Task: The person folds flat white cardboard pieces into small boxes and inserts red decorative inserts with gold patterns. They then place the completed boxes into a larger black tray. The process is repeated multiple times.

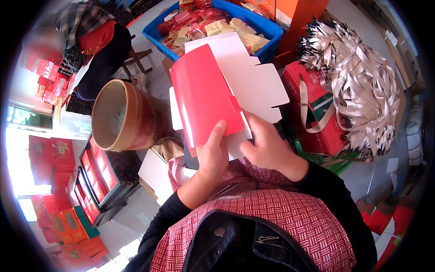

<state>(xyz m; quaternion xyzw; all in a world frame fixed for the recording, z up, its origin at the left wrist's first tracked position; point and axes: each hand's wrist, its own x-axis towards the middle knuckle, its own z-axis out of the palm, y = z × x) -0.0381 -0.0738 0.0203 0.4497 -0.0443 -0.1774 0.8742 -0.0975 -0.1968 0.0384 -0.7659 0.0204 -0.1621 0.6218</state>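
A glossy red cardboard sheet [199, 90], curved along its length, is held over my lap. My left hand [212, 153] grips its near end, with the thumb on the red face. At the right edge, my right hand [266, 144] has its fingers closed around the card's folded side; some fingertips are hidden behind it. Beneath and beyond the red sheet lies unfolded white box card [260, 84] with cut tabs, white side up. I cannot tell whether the two are one piece.
Ahead stands a blue crate [272, 34] of red and cream packets. A brown cylindrical bin [129, 115] is at left. On the right are a red gift bag [310, 109] and a large bundle of beige ribbons [358, 86]. Another person [97, 45] sits at far left.
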